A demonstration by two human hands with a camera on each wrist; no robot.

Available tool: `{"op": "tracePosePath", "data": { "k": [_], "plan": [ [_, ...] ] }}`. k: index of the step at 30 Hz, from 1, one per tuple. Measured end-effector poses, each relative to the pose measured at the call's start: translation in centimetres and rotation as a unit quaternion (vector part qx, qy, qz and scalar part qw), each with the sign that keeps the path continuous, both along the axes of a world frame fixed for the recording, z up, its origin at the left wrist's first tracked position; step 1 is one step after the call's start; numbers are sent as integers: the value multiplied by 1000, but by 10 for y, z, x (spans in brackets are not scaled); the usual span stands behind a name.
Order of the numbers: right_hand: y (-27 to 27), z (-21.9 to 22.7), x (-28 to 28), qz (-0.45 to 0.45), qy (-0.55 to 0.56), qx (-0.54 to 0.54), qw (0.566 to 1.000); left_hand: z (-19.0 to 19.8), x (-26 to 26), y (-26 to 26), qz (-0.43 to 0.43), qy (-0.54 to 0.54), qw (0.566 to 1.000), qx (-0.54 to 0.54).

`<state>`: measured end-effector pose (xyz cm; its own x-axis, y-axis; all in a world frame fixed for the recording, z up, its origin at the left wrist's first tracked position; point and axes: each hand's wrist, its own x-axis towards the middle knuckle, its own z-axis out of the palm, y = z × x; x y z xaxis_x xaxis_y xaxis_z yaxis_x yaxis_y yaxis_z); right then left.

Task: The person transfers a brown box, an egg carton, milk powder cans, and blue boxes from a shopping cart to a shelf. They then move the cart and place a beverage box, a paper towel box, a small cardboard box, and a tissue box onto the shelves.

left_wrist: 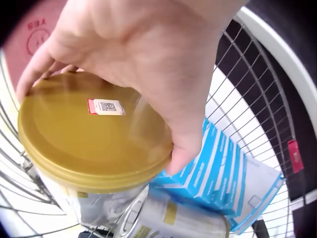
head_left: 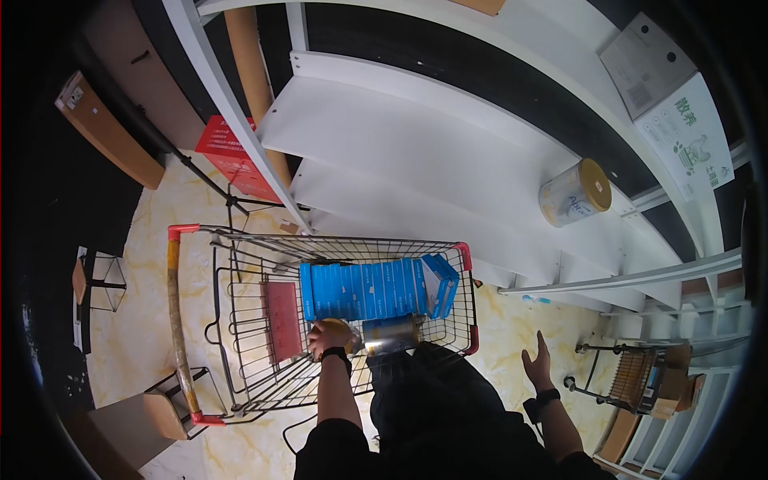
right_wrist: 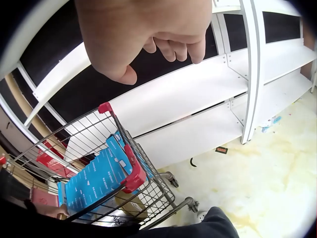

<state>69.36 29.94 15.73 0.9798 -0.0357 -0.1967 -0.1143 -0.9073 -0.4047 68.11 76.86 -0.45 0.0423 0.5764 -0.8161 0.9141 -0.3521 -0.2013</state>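
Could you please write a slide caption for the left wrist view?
A left hand grips a gold-lidded can near blue boxes and a second can in a wire shopping cart.

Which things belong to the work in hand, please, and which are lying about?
Likely in use:
- gold-lidded cylindrical can, in left hand
- silver cylindrical can beside it
- blue rectangular boxes
- wire shopping cart
- gold-lidded can on white shelf

Apparently lying about:
- red cardboard box
- white printed carton
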Motion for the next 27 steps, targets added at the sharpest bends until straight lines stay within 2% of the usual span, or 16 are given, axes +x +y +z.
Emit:
{"op": "tracePosePath", "data": {
  "k": [2,5,6,8,10,12,14,16,18,19,20,21,22,24,26,27],
  "plan": [
    [1,-4,8,16,-7,14,1000,39,9,6,23,-16,1000,-5],
    [12,-7,27,41,-23,44,998,55,-4,17,-56,-101,993,-12],
    [19,-7,33,47,-32,59,997,70,-8,17,-50,-98,994,-4],
    [34,-10,49,69,-34,85,993,113,-9,19,-101,-163,981,0],
    [55,-8,64,91,-36,110,989,129,-17,25,-99,-172,980,21],
    [82,-4,76,143,-54,157,976,133,-28,40,-80,-265,961,-19],
    [105,-6,85,195,-37,217,956,149,-27,49,-91,-282,955,-31],
    [132,13,88,235,-35,218,947,182,-27,51,-117,-383,899,-179],
    [154,30,89,251,171,335,892,226,-30,39,-129,-412,878,-205],
    [160,38,91,252,167,337,892,256,-27,28,-128,-446,843,-273],
    [164,45,91,239,266,402,843,273,-24,19,-127,-476,801,-340],
    [163,53,93,221,360,461,780,275,-22,13,-177,-527,754,-349],
    [159,62,97,220,354,463,782,292,-17,3,-183,-529,751,-350],
    [146,82,100,238,489,464,700,328,-10,-17,-190,-528,705,-434],
    [130,88,103,229,515,456,689,341,-1,-30,-227,-536,678,-450],
    [124,84,104,260,549,465,644,349,4,-38,-265,-548,643,-465]
  ]
}}
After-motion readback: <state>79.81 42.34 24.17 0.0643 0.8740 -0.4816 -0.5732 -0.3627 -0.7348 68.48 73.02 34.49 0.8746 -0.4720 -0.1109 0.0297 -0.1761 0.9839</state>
